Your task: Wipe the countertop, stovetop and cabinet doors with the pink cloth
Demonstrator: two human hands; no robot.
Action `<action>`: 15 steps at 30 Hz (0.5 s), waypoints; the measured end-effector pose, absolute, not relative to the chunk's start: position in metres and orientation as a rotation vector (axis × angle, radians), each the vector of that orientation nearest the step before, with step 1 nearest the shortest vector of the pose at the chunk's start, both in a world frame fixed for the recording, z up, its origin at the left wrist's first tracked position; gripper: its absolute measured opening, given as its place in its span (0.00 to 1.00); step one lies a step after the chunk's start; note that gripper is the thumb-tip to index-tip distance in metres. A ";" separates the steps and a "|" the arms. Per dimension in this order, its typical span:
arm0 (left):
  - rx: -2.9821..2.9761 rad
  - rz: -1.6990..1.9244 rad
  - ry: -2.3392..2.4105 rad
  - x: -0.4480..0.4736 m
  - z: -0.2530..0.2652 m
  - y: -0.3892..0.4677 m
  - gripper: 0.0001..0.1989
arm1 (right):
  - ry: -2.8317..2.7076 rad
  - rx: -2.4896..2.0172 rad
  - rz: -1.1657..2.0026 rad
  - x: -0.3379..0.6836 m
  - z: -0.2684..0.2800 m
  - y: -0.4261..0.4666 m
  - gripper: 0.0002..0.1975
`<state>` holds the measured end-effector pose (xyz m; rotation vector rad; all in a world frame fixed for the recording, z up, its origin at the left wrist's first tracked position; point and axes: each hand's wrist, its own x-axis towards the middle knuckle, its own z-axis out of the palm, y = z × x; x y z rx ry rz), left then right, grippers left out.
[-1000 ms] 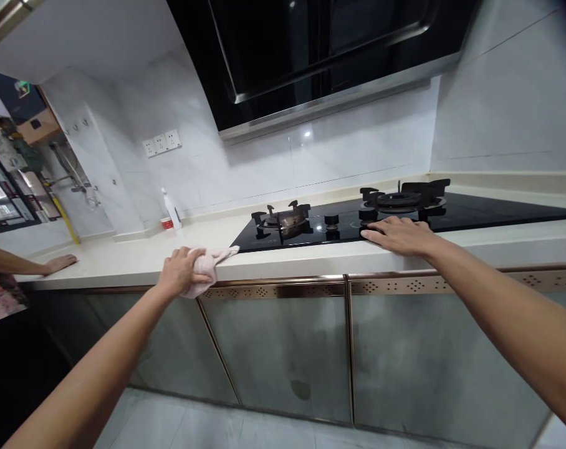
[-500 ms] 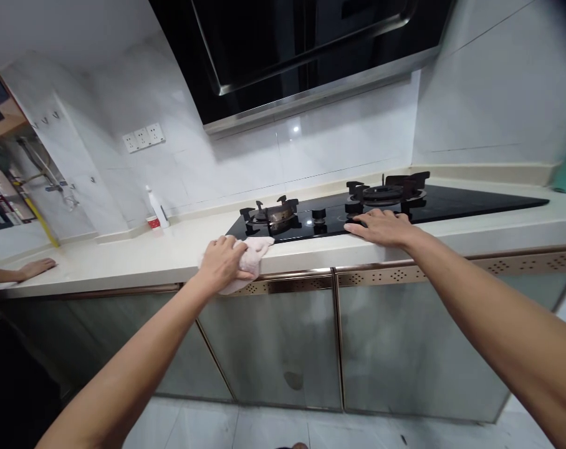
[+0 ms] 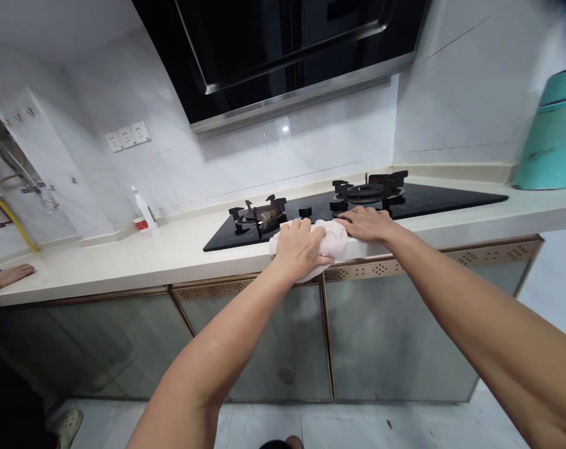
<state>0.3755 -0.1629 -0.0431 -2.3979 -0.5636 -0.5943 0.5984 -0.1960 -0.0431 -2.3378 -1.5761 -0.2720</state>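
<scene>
A pale pink cloth (image 3: 334, 240) lies bunched over the counter's front edge, under and around my left hand (image 3: 300, 249), whose fingers press it down. My right hand (image 3: 364, 223) rests palm down at the front edge of the black gas stove (image 3: 292, 229), close to the cloth's right end, with its fingers stretched out and nothing seen in them. The stove's left burner (image 3: 264, 215) and right burner (image 3: 368, 192) stand behind the hands. Between them is a black knob (image 3: 305, 212); other knobs are partly hidden by my right hand.
A black range hood (image 3: 283, 56) hangs above. On the white counter (image 3: 194, 237) stand a white bottle (image 3: 145, 209) and a small red-and-white container (image 3: 140, 223). A teal canister (image 3: 551, 134) stands at right. Another person's hand (image 3: 14, 274) rests at the far left.
My left hand has slid the cloth rightward along the counter's front edge, up to my right hand. My right hand stays at the stove's front. The view has shifted to the right.
</scene>
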 end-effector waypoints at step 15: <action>-2.553 -0.370 -0.991 0.249 -0.009 -0.121 0.33 | -1.644 -2.285 -0.193 0.590 -0.031 -0.213 0.39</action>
